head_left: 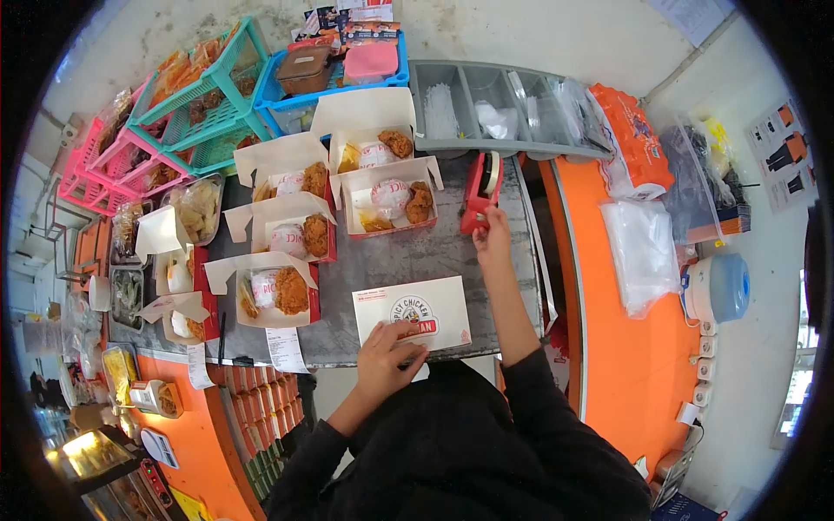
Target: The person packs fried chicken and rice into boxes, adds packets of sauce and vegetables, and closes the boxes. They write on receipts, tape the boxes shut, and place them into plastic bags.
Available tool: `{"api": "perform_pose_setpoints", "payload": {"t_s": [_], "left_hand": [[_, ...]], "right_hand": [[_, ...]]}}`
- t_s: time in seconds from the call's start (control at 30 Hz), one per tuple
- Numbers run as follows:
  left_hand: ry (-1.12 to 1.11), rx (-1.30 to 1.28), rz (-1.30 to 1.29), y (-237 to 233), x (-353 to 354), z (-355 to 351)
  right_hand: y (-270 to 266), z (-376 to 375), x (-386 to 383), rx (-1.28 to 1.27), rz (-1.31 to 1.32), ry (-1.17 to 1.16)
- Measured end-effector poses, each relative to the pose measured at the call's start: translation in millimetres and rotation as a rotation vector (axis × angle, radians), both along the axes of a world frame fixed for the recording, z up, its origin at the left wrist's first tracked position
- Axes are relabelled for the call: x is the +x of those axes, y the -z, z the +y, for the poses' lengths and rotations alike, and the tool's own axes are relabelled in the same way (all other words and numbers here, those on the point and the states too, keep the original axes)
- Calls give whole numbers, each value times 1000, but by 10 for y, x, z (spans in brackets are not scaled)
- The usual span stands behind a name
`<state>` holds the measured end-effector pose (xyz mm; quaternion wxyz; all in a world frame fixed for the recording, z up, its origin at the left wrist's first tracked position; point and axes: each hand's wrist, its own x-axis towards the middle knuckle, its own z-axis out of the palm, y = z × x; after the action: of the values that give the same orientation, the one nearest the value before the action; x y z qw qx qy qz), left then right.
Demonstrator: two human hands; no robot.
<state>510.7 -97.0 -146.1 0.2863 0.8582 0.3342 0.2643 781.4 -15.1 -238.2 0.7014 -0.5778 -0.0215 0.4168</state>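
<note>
A closed white meal box [373, 308] with a spicy chicken logo lies near the counter's front edge. My left hand [387, 363] rests on the front of its lid, fingers spread and lying flat. Farther right, a red tape dispenser [480, 191] with a roll of tape stands on the counter. The fingers of my right hand [493, 234] are closed at its near end; a strip of tape between them cannot be made out. Left of the dispenser is an open meal box [391, 227] with fried chicken and a wrapped item.
Several more open meal boxes [314, 286] fill the counter's left half. Receipts [285, 349] hang over its front edge. A grey divided bin [469, 143] and a blue basket [402, 65] line the back. Plastic bags [641, 252] lie on the orange counter [630, 373] at right.
</note>
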Motion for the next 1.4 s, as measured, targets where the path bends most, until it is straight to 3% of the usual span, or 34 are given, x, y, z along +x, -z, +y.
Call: {"api": "perform_pose_setpoints", "payload": {"t_s": [0.07, 0.1, 0.17, 0.3, 0.37, 0.43, 0.5, 0.57, 0.6, 0.67, 0.73, 0.83, 0.87, 0.93, 1.0, 1.03, 1.07, 1.13, 1.2, 1.27, 1.33, 1.4], "left_hand": [[-7, -26, 12, -38, 17, -7], [-13, -28, 0, 5, 21, -14], [1, 13, 9, 107, -13, -52], [22, 65, -9, 138, -35, -36], [36, 86, -22, 210, -53, -44], [49, 100, -37, 265, -64, -58], [95, 217, -29, 304, -81, -52], [139, 262, -3, 352, -136, -38], [181, 312, 29, 371, -150, -37], [205, 356, 86, 327, -144, -19], [226, 405, 155, 238, -159, 14], [206, 302, 155, 159, -105, 15], [172, 313, 140, 176, -87, 4], [130, 329, 124, 154, -86, -10], [109, -60, 86, -8, -98, -3], [150, -225, -81, -208, -99, 107], [141, -215, -87, -199, -108, 255], [-255, -190, -163, -80, -201, 601], [-448, -582, -343, 536, -207, 1067], [-338, -935, -141, 435, -91, 1498], [-600, -596, -64, 999, 133, 1749], [-593, -450, 41, 938, 277, 1862]], "right_hand": [[-61, -157, -180, 397, 86, 122], [0, -151, -178, 404, 82, 118], [288, -239, -148, 14, -280, 89], [230, -355, -98, -74, -238, 78], [-364, -730, -352, -158, -526, 12], [-592, -1252, -703, -65, -762, -63], [-899, -1661, -1200, -225, -880, -213], [-1027, -1800, -1589, -137, -367, -217], [-974, -1747, -1655, -141, -370, -214], [-814, -1631, -1711, -225, 17, -91], [-673, -1615, -1725, -221, 87, -25], [-332, -1782, -1590, -275, -317, -261], [-206, -1846, -1513, -271, -319, -257], [44, -1974, -1307, -353, -651, -326], [-170, -2007, -962, -306, -784, -335], [-344, -1955, -808, -264, -918, -333], [-555, -1813, -671, -252, -926, -338], [-925, -1341, -378, -175, -1010, -420], [-788, -731, -238, 13, -1078, -666], [-745, -135, -377, -244, -712, -770], [-55, 372, -308, -325, -1417, -809], [-212, 564, -409, -410, -1351, -778]]}}
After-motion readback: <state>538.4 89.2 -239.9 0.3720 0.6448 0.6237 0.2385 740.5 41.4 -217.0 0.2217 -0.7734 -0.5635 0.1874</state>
